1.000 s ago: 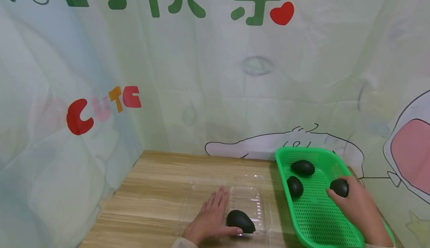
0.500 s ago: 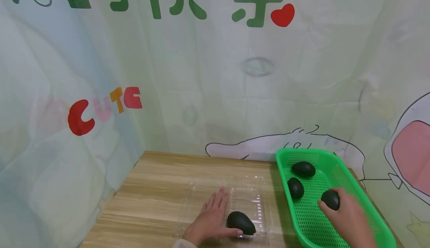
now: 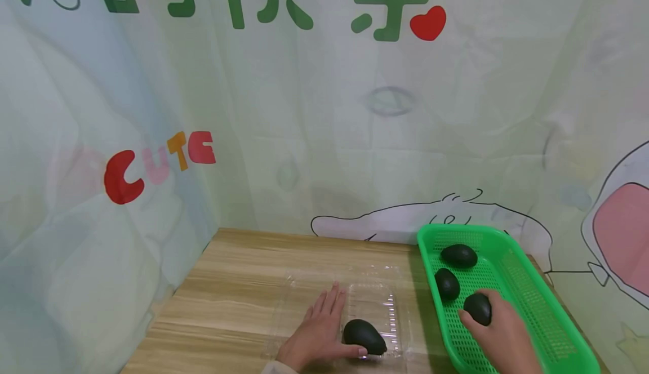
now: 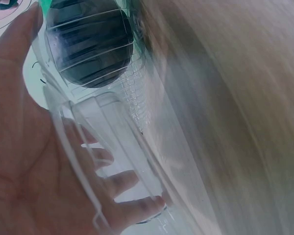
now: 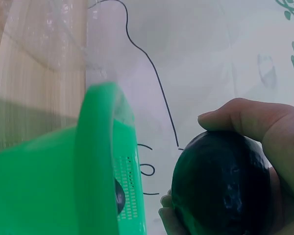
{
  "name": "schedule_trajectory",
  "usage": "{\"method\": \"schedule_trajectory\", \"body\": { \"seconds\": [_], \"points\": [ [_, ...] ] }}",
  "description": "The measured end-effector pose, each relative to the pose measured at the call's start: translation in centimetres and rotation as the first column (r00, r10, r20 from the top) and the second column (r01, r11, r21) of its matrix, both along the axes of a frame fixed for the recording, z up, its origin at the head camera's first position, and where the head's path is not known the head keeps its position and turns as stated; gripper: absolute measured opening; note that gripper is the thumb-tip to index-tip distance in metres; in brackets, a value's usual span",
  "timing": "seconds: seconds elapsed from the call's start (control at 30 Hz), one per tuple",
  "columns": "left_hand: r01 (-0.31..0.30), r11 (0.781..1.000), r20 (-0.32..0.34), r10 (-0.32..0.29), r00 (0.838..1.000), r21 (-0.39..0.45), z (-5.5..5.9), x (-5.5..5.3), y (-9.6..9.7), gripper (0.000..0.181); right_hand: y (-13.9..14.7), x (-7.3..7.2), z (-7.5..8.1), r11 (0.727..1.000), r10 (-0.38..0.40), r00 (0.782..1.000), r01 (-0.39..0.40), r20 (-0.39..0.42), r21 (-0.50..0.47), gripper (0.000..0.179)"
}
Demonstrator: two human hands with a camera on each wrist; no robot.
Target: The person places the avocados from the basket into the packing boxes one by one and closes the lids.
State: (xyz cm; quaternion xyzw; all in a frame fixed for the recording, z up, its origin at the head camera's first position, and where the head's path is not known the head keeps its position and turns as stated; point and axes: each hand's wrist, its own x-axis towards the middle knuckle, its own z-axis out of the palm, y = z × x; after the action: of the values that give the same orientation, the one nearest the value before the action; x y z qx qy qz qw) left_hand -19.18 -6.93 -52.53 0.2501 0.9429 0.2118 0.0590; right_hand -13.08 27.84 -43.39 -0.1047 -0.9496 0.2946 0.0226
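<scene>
My right hand [image 3: 507, 334] grips a dark avocado [image 3: 478, 309] above the green basket [image 3: 560, 301]. The right wrist view shows thumb and fingers wrapped round this avocado [image 5: 220, 186], beside the basket wall [image 5: 95, 161]. My left hand [image 3: 315, 332] lies with straight fingers on the left part of an open clear plastic clamshell box [image 3: 370, 294]. Another avocado [image 3: 364, 335] rests in the box's right part, beside the left thumb. The left wrist view has it behind the ribbed plastic [image 4: 105, 105], with the fingers partly seen through the plastic.
Two more avocados, one at the back [image 3: 458, 255] and one by the left wall [image 3: 447, 285], lie in the basket. The wooden table [image 3: 228, 284] meets a printed cloth backdrop [image 3: 324, 165] behind and at the sides.
My right hand has moved left and slightly nearer across the basket, with the avocado in its grip. The left hand and the boxed avocado have stayed in place.
</scene>
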Motion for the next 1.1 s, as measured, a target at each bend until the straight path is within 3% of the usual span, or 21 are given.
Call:
{"method": "schedule_trajectory", "body": {
  "seconds": [0.33,0.63,0.83,1.1],
  "points": [
    [-0.006,1.0,-0.002,0.006,1.0,-0.012,0.1,0.1,0.0,0.127,-2.3,0.0,0.2,1.0,0.007,1.0,-0.007,-0.002,-0.003,0.068],
    [-0.007,1.0,0.002,0.007,1.0,-0.017,0.2,0.1,0.1,0.128,-5.9,0.4,-0.1,0.998,0.056,0.994,-0.055,-0.094,0.007,0.061],
    [-0.004,1.0,-0.001,0.004,1.0,-0.022,0.2,0.0,0.1,0.128,-8.2,-0.2,-1.1,0.997,0.069,0.994,-0.073,-0.088,-0.04,0.056],
    [-0.012,0.999,0.045,0.013,0.999,-0.034,0.2,-0.2,0.3,0.128,-10.6,-0.7,-3.3,0.993,0.11,0.982,-0.116,-0.155,-0.031,0.052]
  ]
}}
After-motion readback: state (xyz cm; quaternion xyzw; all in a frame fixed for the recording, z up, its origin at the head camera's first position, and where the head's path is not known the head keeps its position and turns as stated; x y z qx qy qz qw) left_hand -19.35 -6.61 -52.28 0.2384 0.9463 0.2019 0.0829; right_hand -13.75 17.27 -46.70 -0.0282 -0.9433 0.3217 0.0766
